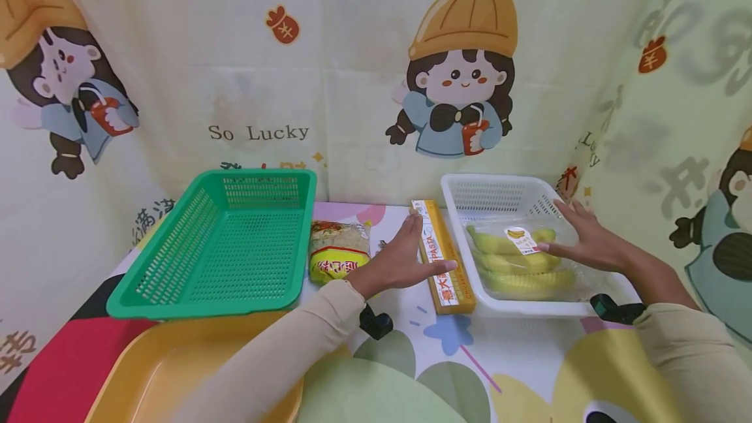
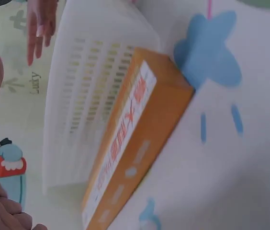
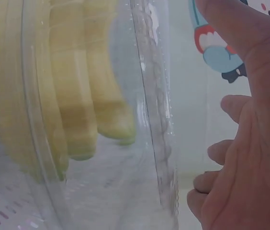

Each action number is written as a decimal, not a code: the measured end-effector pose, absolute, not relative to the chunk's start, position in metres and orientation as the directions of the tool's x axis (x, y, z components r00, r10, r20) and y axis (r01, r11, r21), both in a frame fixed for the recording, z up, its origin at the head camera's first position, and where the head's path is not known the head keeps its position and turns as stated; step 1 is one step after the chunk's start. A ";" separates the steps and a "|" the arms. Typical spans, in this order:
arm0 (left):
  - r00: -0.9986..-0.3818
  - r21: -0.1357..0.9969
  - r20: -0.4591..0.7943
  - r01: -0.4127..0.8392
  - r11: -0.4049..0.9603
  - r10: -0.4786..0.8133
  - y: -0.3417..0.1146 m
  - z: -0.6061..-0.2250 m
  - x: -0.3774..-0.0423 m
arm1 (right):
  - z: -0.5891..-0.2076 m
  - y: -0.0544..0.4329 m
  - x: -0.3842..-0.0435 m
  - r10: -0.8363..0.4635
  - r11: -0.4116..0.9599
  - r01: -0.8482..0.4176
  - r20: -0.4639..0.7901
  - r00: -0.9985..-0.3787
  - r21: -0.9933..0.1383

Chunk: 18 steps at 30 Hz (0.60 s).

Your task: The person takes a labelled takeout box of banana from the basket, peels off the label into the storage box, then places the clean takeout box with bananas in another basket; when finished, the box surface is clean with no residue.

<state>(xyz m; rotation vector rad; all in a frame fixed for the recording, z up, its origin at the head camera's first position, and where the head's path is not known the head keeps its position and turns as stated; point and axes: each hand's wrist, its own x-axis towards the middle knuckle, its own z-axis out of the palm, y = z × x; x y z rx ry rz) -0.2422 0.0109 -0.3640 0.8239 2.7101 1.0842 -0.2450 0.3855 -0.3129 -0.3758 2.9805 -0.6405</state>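
Observation:
A clear plastic container of bananas with a white label lies in the white basket. My right hand hovers at the basket's right side, fingers extended and thumb spread toward the container; in the right wrist view the palm faces the container with a gap between. A long orange pasta box lies along the basket's left side. Over the box's left edge is my left hand, its fingers straight, thumb out and nothing in its grasp. Left of that hand sits a bag of dry food, partly hidden by it.
At the back left stands a green basket. An orange tray sits at the front left, partly covered by my left sleeve. A printed cloth hangs behind the table, with another side of it at the right.

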 end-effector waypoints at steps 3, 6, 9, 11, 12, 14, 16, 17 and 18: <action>-0.848 0.748 0.093 0.406 0.526 0.522 0.024 -0.369 -0.240 | -0.312 0.387 -0.242 -0.255 0.887 -0.220 -0.035 -0.966 -0.407; -0.845 0.799 0.110 0.388 0.460 0.523 0.036 -0.371 -0.237 | -0.310 0.390 -0.239 -0.249 0.895 -0.212 -0.044 -0.968 -0.393; -0.825 0.841 0.199 0.420 0.340 0.529 0.050 -0.374 -0.238 | -0.311 0.392 -0.237 -0.251 0.889 -0.215 -0.039 -0.967 -0.404; -0.810 0.854 0.252 0.443 0.272 0.529 0.058 -0.376 -0.237 | -0.314 0.395 -0.234 -0.260 0.879 -0.225 -0.027 -0.965 -0.420; -0.807 0.859 0.264 0.447 0.252 0.529 0.061 -0.377 -0.237 | -0.315 0.396 -0.232 -0.264 0.875 -0.229 -0.024 -0.964 -0.426; -0.810 0.863 0.255 0.437 0.254 0.529 0.067 -0.377 -0.234 | -0.316 0.398 -0.230 -0.274 0.865 -0.242 -0.009 -0.962 -0.439; -0.828 0.860 0.201 0.405 0.311 0.523 0.072 -0.378 -0.231 | -0.317 0.401 -0.229 -0.269 0.860 -0.238 -0.004 -0.963 -0.451; -0.836 0.857 0.172 0.388 0.338 0.521 0.074 -0.379 -0.229 | -0.318 0.402 -0.228 -0.262 0.860 -0.230 -0.007 -0.965 -0.456; -0.843 0.855 0.149 0.372 0.362 0.516 0.076 -0.380 -0.227 | -0.318 0.403 -0.228 -0.252 0.859 -0.219 -0.010 -0.968 -0.463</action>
